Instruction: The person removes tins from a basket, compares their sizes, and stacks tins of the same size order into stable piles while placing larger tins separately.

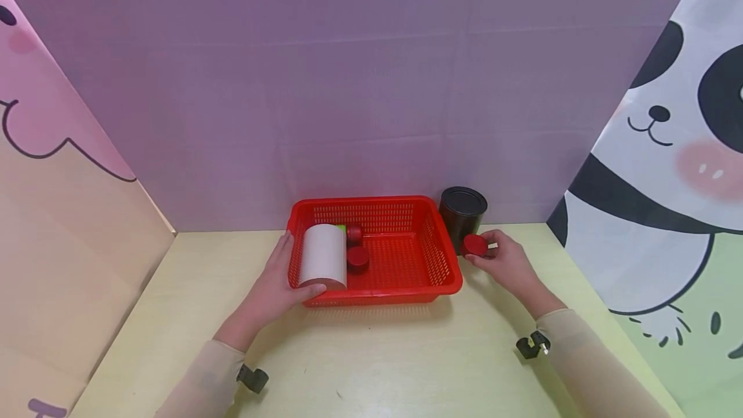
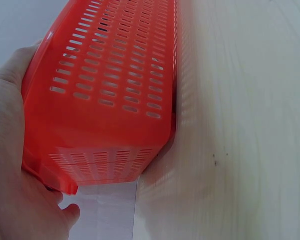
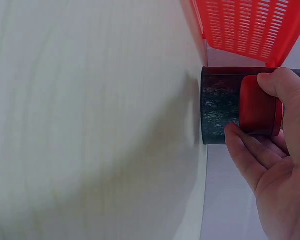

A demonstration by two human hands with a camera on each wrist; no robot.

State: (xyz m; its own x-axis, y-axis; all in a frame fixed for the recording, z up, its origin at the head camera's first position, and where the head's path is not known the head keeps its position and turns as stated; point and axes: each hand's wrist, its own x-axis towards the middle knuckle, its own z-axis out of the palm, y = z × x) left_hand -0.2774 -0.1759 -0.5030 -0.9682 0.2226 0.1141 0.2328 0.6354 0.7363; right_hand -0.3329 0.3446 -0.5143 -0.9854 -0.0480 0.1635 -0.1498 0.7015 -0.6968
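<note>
— Head view first: what sits in the basket [image 1: 406, 211]?
— A white roll [image 1: 322, 255] at its left end, two red caps [image 1: 356, 258] beside it, and something green behind the roll, mostly hidden.
— And the left hand [image 1: 273, 289]?
— It grips the basket's left front corner, thumb over the rim against the roll.
— The right hand [image 1: 507, 263]?
— It pinches a red lid [image 1: 475, 245] between thumb and fingers, just in front of the black can [image 1: 462, 210] standing right of the basket on the table [image 1: 377, 366].

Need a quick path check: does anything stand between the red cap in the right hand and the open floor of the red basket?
Only the basket's right wall lies between; the right hand pinches the red cap outside it.
</note>
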